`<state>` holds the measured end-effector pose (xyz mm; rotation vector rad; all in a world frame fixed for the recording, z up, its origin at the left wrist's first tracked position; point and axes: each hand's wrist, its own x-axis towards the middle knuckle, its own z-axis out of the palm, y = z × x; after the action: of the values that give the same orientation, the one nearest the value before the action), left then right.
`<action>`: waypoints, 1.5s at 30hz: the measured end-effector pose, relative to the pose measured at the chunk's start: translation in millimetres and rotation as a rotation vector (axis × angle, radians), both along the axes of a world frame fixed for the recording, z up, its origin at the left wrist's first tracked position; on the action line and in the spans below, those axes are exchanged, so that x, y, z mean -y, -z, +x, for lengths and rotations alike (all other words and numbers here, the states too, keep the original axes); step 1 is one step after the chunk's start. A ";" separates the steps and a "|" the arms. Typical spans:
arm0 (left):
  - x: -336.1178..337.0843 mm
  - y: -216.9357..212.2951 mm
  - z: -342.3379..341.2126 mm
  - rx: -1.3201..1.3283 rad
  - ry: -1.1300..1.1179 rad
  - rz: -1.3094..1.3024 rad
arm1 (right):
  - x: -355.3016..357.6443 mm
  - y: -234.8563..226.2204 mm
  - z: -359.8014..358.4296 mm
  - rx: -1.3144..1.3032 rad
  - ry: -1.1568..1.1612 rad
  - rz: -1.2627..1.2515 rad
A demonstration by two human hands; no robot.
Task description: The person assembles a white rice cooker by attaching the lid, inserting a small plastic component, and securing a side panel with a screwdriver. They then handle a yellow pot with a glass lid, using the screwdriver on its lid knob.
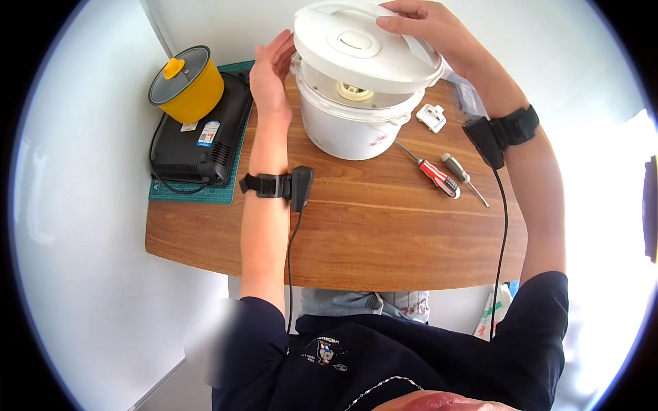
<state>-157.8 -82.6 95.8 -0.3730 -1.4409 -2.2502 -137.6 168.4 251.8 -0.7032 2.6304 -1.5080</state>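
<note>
A white rice cooker (353,130) with a faint floral print stands on the wooden table at the back. Its round white lid (336,44) sits raised and tilted above the body, leaving a gap at the front. Through that gap a cream round part (354,91) shows. My right hand (428,31) grips the lid's far right side, thumb on top and the other fingers partly hidden behind it. At the left edge, my left hand (272,75) is upright with its fingers stretched out against the lid and cooker side.
A red-and-white screwdriver (439,178), a grey-handled screwdriver (466,179) and a small white plastic part (431,118) lie right of the cooker. To the left, a yellow pot (188,96) stands on a black appliance (195,151) over a green mat (219,194). Cables hang from both wrist straps.
</note>
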 end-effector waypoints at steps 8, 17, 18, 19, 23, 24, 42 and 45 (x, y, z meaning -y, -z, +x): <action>4.5 3.0 -11.0 -0.027 0.048 0.008 | -1.7 7.2 -12.7 0.152 0.030 -0.040; -3.9 6.3 -12.9 0.027 0.043 0.085 | -3.5 23.4 -22.8 0.031 0.070 0.072; -3.9 6.9 -12.8 0.026 0.045 0.089 | 1.4 23.3 -21.4 0.032 0.056 0.090; -5.2 6.6 -13.1 0.023 0.051 0.095 | 3.7 23.1 -20.8 0.014 0.045 0.135; -9.5 6.0 -10.3 0.031 0.075 0.142 | 9.1 22.8 -22.4 -0.053 -0.007 0.261; -9.4 6.9 -10.4 0.025 0.086 0.145 | 10.1 22.8 -23.6 -0.069 -0.022 0.279; -4.4 25.1 -23.5 0.045 0.138 0.145 | 17.1 32.4 -26.7 0.028 -0.127 0.281; -7.4 20.8 -20.9 0.062 0.194 0.183 | 16.2 28.3 -16.8 -0.033 -0.118 0.292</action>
<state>-178.7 -75.2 75.0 -0.4014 -1.2617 -2.5464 -154.4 152.2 223.5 -0.8427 2.6962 -1.0616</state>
